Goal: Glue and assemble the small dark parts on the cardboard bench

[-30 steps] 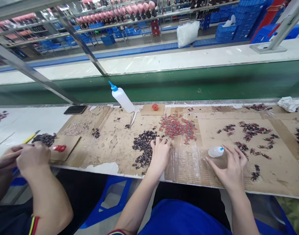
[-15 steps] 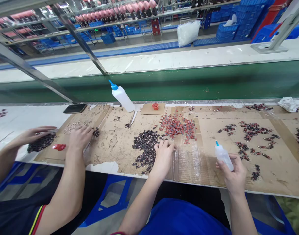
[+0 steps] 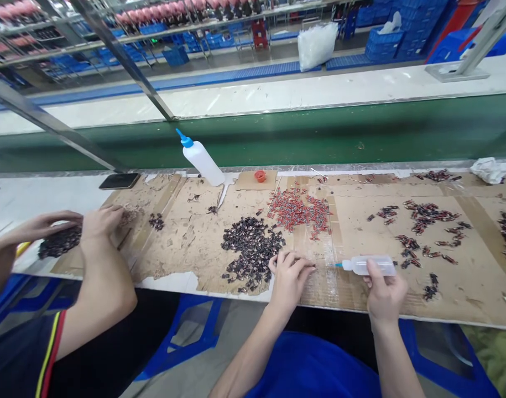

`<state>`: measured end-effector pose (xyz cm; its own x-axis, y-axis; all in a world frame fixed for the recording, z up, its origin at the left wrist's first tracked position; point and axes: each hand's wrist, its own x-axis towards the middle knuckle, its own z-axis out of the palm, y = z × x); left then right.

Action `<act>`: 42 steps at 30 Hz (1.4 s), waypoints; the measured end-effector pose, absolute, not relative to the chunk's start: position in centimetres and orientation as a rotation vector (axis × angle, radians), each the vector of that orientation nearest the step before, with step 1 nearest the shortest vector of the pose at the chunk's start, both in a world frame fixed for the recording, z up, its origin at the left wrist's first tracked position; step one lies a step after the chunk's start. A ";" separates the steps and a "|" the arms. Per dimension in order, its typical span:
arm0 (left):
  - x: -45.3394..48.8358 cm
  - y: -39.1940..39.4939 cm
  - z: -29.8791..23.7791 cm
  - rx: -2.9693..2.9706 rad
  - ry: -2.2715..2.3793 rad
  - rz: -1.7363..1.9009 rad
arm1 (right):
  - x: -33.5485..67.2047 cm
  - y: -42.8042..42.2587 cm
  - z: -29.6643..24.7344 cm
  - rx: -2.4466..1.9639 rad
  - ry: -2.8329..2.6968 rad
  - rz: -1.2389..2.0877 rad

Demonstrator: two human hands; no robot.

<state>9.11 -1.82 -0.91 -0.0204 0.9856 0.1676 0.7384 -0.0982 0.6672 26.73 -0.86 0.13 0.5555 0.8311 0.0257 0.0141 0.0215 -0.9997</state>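
My right hand (image 3: 383, 293) grips a small clear squeeze bottle (image 3: 371, 265) lying sideways, its blue tip pointing left toward my left hand (image 3: 292, 273). That hand is pinched shut on a tiny part I cannot make out, resting on the cardboard sheet (image 3: 194, 237) beside a heap of dark small parts (image 3: 253, 251). A pile of red small parts (image 3: 298, 210) lies just beyond it.
A co-worker's hands (image 3: 99, 221) work at a dark pile on the left. A larger white bottle (image 3: 201, 157) with a blue nozzle leans at the back, near a red cap (image 3: 260, 176) and a phone (image 3: 120, 181). Finished pieces (image 3: 427, 213) are scattered right. A green conveyor (image 3: 319, 132) runs behind.
My right hand tipped the small bottle from upright to sideways and moved its tip toward my left hand. My left hand pulled back toward the table's near edge. The co-worker's hands shifted left.
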 end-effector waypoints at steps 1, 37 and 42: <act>9.0 -1.9 -0.9 1.891 1.776 0.883 | 26.3 -1.0 0.1 -1.434 -0.835 0.693; 8.7 -1.9 -1.3 1.810 1.748 0.951 | 24.6 -0.9 -1.3 -1.513 -1.358 0.489; 8.7 -1.9 -1.3 1.822 1.764 0.940 | 24.5 -1.0 -1.0 -1.503 -1.284 0.518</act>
<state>8.72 -1.95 -1.31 -0.0411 0.9846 0.1698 0.6905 -0.0949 0.7171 24.52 -1.04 -1.00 0.3321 0.8982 0.2880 0.4469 0.1191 -0.8866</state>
